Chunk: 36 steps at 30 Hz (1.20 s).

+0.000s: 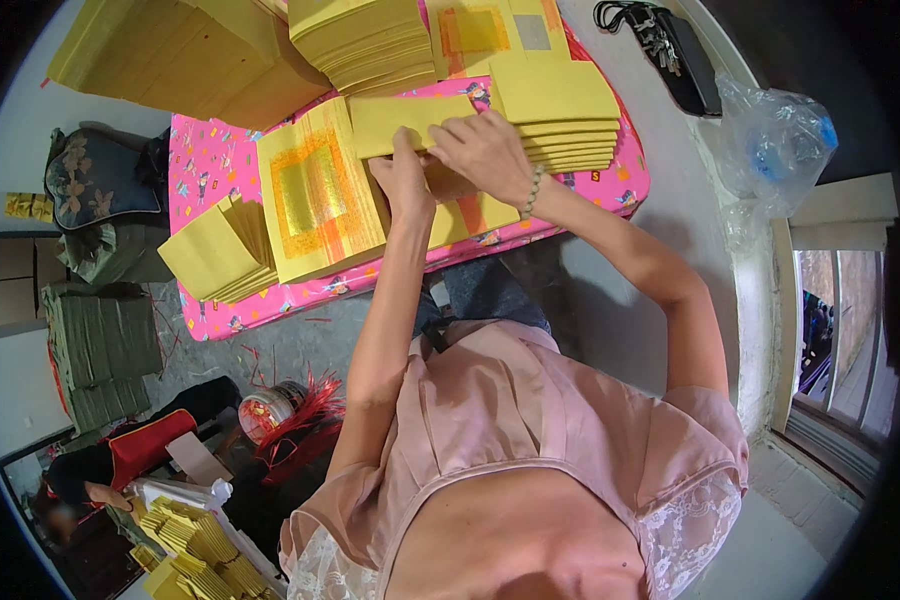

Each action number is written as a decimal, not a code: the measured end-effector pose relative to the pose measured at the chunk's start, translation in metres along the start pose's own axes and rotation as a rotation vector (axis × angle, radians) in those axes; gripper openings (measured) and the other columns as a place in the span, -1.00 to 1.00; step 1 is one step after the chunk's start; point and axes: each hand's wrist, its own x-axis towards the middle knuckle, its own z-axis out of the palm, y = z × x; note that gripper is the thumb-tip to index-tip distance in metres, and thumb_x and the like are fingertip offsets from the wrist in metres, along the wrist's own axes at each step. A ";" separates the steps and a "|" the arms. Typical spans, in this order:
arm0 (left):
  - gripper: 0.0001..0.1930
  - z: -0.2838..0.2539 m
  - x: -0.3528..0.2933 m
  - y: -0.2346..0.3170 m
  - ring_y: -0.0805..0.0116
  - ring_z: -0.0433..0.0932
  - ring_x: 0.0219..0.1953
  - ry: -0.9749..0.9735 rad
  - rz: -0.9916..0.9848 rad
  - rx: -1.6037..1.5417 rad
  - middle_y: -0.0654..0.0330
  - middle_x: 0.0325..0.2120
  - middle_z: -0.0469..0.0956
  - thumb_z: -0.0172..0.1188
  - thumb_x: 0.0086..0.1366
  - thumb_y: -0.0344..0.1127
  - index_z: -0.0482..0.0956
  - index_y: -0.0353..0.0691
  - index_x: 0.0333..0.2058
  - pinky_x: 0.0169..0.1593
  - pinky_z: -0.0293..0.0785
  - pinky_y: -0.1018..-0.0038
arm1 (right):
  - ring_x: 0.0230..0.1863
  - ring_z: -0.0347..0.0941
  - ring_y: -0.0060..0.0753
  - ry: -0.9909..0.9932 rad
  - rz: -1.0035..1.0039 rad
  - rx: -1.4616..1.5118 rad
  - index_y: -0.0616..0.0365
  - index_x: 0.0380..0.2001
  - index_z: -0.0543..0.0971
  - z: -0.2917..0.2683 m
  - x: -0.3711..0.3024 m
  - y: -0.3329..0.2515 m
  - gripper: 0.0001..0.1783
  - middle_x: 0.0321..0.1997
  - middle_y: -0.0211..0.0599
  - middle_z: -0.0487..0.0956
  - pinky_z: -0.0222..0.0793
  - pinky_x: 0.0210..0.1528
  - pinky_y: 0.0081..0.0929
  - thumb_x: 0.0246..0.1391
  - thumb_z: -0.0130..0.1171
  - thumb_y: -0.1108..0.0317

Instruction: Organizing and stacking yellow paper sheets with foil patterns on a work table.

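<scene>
Yellow paper sheet (410, 118) pinched under both hands' fingers (467, 132)

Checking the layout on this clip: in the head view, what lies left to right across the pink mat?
Small folded yellow stack → gold-foil sheet stack → left hand → right hand → fanned yellow stack, all on the pink mat.

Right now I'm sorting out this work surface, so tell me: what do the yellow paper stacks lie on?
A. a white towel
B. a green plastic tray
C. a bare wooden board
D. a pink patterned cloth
D: the yellow paper stacks and both hands, left hand and right hand, sit over a pink patterned cloth.
</scene>
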 end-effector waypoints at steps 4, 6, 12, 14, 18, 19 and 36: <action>-0.65 0.038 -0.021 0.035 0.38 0.55 -0.21 0.016 0.096 -0.086 0.18 -0.12 0.47 0.14 0.28 -0.39 0.33 -0.24 0.02 -0.24 0.60 0.39 | -0.14 0.53 -0.27 0.141 -0.001 -0.103 0.07 -0.20 0.57 -0.046 0.018 0.035 -0.72 -0.25 -0.24 0.58 0.41 -0.10 -0.28 0.11 0.15 0.13; -0.62 0.052 -0.022 0.043 0.32 0.56 -0.17 -0.051 0.134 -0.192 0.17 -0.13 0.47 0.15 0.28 -0.38 0.31 -0.24 0.04 -0.16 0.63 0.29 | -0.15 0.54 -0.26 0.118 0.325 0.114 0.12 -0.12 0.54 -0.064 0.022 0.049 -0.65 -0.23 -0.20 0.59 0.42 -0.06 -0.31 0.15 0.16 0.11; -0.73 0.082 -0.005 0.038 0.36 0.61 -0.32 -0.421 -0.011 -0.087 0.13 -0.26 0.57 0.19 0.26 -0.33 0.48 -0.36 -0.13 -0.28 0.65 0.44 | -0.31 0.54 -0.42 0.034 0.865 0.768 0.26 0.04 0.46 -0.083 -0.018 0.125 -0.53 -0.35 -0.24 0.62 0.43 -0.19 -0.44 0.21 0.17 0.14; -0.74 0.087 0.008 0.030 0.41 0.61 -0.39 -0.532 -0.153 0.032 0.13 -0.33 0.58 0.25 0.22 -0.32 0.53 -0.39 -0.20 -0.31 0.65 0.52 | -0.39 0.54 -0.46 -0.012 0.883 0.720 0.24 0.02 0.47 -0.087 -0.044 0.159 -0.57 -0.39 -0.27 0.62 0.42 -0.31 -0.43 0.20 0.16 0.18; -0.72 0.083 0.031 0.003 0.45 0.61 -0.40 -0.600 -0.200 0.444 0.14 -0.39 0.57 0.30 0.19 -0.31 0.56 -0.45 -0.25 -0.35 0.68 0.55 | -0.35 0.57 -0.33 -0.213 0.928 0.438 0.19 0.01 0.48 -0.084 -0.074 0.171 -0.56 -0.37 -0.20 0.62 0.43 -0.25 -0.37 0.18 0.14 0.12; -0.72 0.081 0.034 -0.004 0.45 0.61 -0.40 -0.599 -0.206 0.443 0.14 -0.39 0.57 0.30 0.19 -0.31 0.56 -0.45 -0.25 -0.35 0.68 0.55 | -0.35 0.57 -0.33 -0.219 0.931 0.438 0.19 0.01 0.48 -0.081 -0.076 0.170 -0.56 -0.37 -0.20 0.62 0.43 -0.25 -0.37 0.18 0.14 0.12; -0.68 0.075 0.037 -0.051 0.35 0.66 -0.46 -0.543 -0.309 0.660 0.12 -0.42 0.60 0.40 0.15 -0.35 0.52 -0.45 -0.23 -0.35 0.70 0.49 | -0.12 0.54 0.16 -0.289 0.802 0.140 0.18 0.04 0.41 -0.061 -0.106 0.149 -0.53 -0.15 0.09 0.59 0.41 -0.05 -0.05 0.18 0.11 0.11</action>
